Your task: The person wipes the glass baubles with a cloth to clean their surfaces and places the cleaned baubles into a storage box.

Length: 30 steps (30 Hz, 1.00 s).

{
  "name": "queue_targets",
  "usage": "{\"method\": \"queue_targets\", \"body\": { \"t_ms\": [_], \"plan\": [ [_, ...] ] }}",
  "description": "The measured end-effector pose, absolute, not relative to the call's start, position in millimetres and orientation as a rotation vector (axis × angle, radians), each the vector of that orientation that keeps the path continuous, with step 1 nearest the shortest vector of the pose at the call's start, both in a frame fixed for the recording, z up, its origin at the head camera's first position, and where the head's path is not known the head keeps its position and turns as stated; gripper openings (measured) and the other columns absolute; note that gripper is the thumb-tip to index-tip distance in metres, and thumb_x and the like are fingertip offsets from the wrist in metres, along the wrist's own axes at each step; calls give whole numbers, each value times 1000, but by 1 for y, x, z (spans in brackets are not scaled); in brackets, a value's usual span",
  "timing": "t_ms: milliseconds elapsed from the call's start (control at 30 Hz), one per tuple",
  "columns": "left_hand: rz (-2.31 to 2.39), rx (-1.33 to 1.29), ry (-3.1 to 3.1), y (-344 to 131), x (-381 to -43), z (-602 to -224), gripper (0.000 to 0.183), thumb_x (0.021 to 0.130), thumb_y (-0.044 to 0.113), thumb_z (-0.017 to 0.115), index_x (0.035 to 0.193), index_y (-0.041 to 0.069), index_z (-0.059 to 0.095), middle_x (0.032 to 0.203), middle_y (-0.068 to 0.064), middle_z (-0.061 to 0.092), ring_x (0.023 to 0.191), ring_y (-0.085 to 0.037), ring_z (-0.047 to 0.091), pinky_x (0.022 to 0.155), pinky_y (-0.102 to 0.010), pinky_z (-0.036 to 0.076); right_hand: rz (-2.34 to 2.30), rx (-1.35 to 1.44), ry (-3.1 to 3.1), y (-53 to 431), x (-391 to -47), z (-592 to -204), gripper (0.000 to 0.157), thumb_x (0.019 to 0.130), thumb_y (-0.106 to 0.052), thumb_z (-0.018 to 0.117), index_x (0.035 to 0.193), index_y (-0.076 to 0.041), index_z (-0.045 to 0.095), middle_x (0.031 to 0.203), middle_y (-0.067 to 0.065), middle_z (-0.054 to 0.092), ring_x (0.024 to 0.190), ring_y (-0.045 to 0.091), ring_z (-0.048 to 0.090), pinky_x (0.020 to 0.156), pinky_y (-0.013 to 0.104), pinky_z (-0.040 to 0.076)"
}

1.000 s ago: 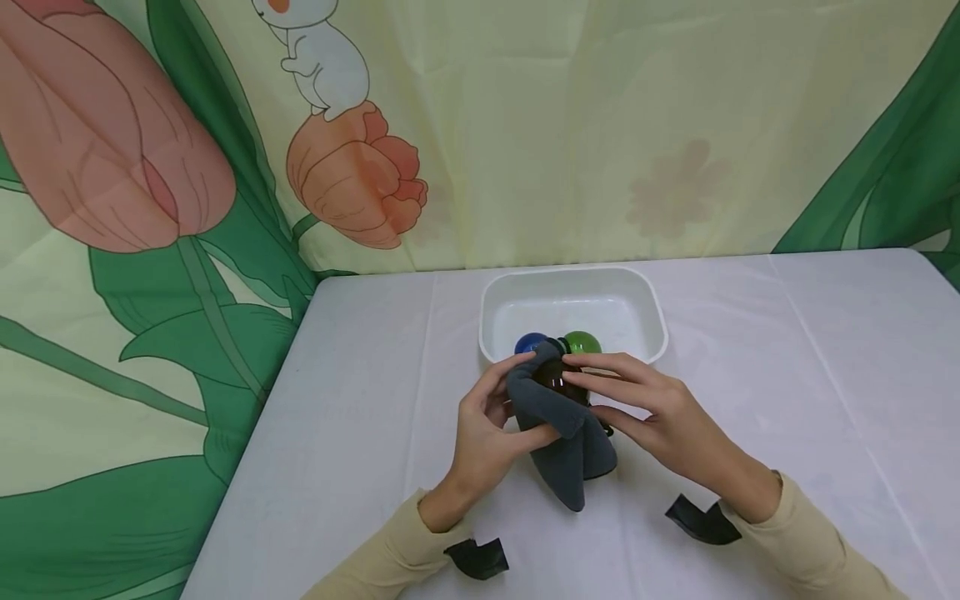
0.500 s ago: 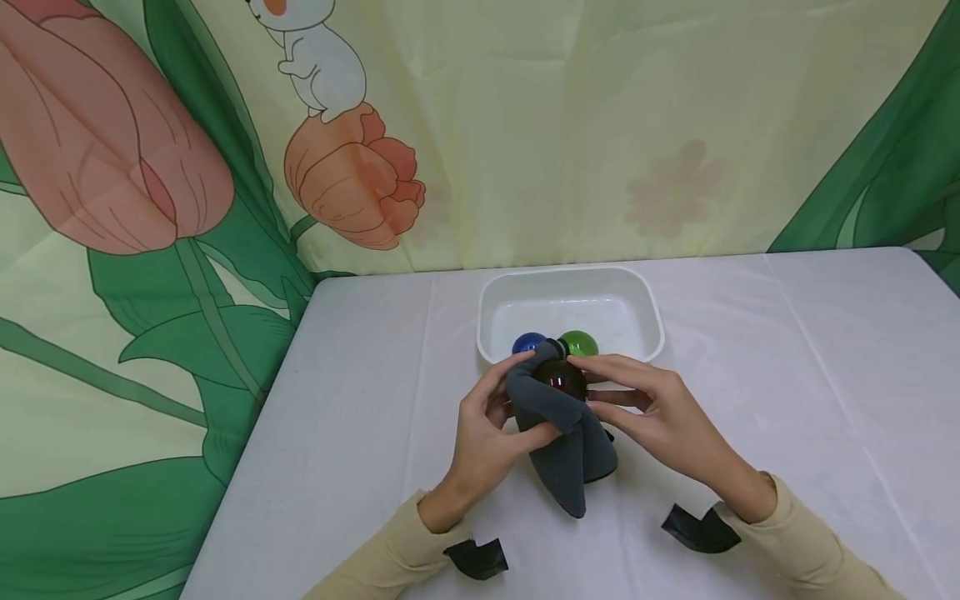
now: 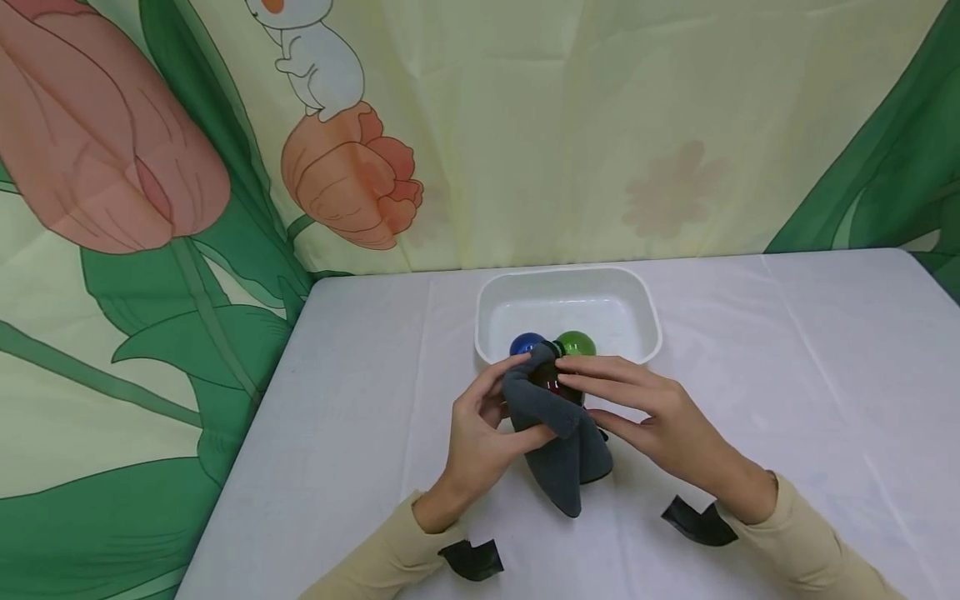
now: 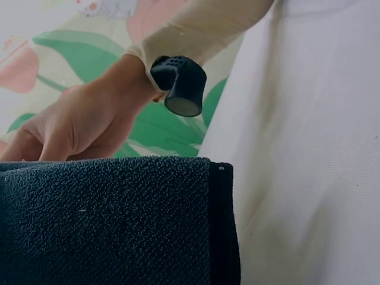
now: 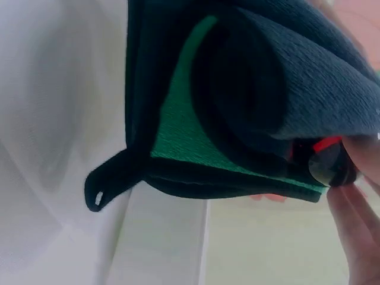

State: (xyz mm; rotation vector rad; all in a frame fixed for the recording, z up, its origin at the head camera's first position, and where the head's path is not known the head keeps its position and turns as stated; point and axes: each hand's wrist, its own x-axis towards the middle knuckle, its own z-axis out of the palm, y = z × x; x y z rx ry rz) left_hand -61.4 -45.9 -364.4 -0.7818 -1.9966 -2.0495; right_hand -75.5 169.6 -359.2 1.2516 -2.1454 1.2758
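In the head view, my left hand point(image 3: 483, 442) holds a dark grey towel point(image 3: 558, 483), fingers behind it and thumb across its front fold. The towel wraps partly around a dark red glossy ball point(image 3: 546, 379). My right hand point(image 3: 660, 417) pinches the ball's right side, with two fingers over its top and the thumb lower down. In the right wrist view, the towel point(image 5: 326, 89) shows a green inner side, black edging and a hanging loop; fingertips touch the dark ball point(image 5: 329, 166). The towel point(image 4: 107, 219) fills the lower part of the left wrist view.
Just behind the hands stands a white rectangular tray point(image 3: 637, 292). A blue ball point(image 3: 525, 342) and a green ball point(image 3: 577, 342) lie at its near side. A white cloth point(image 3: 787, 358) covers the table, and a printed curtain point(image 3: 525, 167) hangs behind it.
My right fingers have shifted from the ball's right side back over its top, covering more of it. The left hand keeps its grip on the towel. The tray stays put.
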Motion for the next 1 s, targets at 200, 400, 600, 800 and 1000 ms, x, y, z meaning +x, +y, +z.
{"method": "queue_targets", "body": {
  "t_ms": [200,400,600,800,1000],
  "plan": [
    [-2073,-792,-1986,-47,-62,-365,62,68,-16,70,125,-9,46,111,-25,60,97,-22,61,76,-36,53,1232,1284,-2105,166,-75,-358,40,92,-26,54,121,1,58,126,16,54,119,25,49,91,19,43],
    [-2084,-793,-2000,-47,-63,-365,63,69,-14,72,126,-8,46,113,-24,59,99,-25,61,77,-37,52,1248,1263,-2115,168,-76,-361,41,91,-27,55,121,1,58,125,16,54,117,25,50,90,18,43],
    [-2094,-790,-2003,-47,-63,-364,64,70,-10,73,127,-7,45,114,-23,59,100,-23,61,78,-36,52,1495,1098,-2214,166,-73,-360,53,73,8,71,123,-3,58,125,10,55,108,21,58,82,26,50],
    [-2091,-784,-2015,-47,-62,-365,64,69,-12,73,126,-7,46,112,-22,60,97,-23,62,76,-37,53,1708,997,-2268,167,-71,-359,55,75,11,68,125,-7,56,123,6,56,104,20,60,75,33,53],
    [-2088,-768,-2020,-50,-61,-365,62,68,-14,72,125,-7,48,109,-23,61,93,-23,63,74,-38,54,1551,1073,-2336,170,-71,-357,63,71,8,72,128,-10,54,129,3,53,109,18,57,82,28,50]
  ]
}}
